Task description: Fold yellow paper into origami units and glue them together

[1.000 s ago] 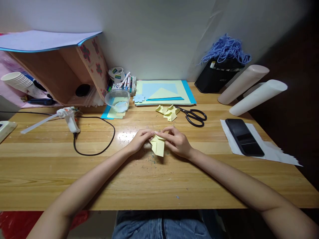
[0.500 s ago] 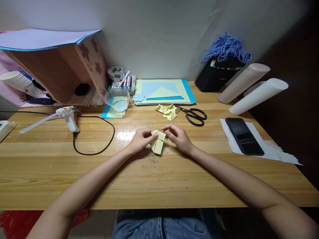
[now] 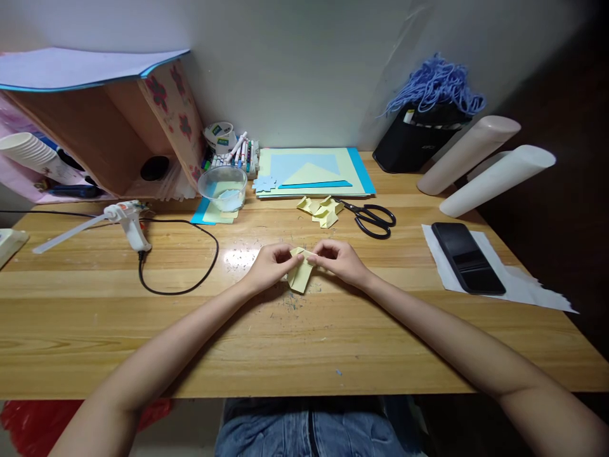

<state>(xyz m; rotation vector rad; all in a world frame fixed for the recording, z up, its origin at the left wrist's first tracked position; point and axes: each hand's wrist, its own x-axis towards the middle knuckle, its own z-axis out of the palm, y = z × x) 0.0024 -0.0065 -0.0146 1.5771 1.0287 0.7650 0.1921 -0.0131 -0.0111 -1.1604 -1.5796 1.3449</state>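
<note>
A small folded piece of pale yellow paper [image 3: 299, 278] is held just above the wooden table, in the middle of the view. My left hand [image 3: 272, 267] pinches its upper left part, with the thumb lying on the front. On the other side, my right hand [image 3: 343, 262] grips the upper right corner between thumb and fingers. The fingertips behind the paper are partly hidden. Beyond the hands lie other folded yellow paper pieces [image 3: 326, 213], touching the tips of black-handled scissors [image 3: 373, 219].
A white glue gun [image 3: 132, 230] with a looping cord lies left on the table [image 3: 304, 349]. Behind are a clear bowl [image 3: 222, 189], markers [image 3: 243, 154] and stacked paper sheets [image 3: 364, 171]. At right are a phone [image 3: 467, 259] on white paper, two rolls [image 3: 497, 181] and a black holder [image 3: 412, 145].
My right hand has closed in on the yellow paper and now grips its upper right corner. My left hand keeps its hold. The view has shifted slightly.
</note>
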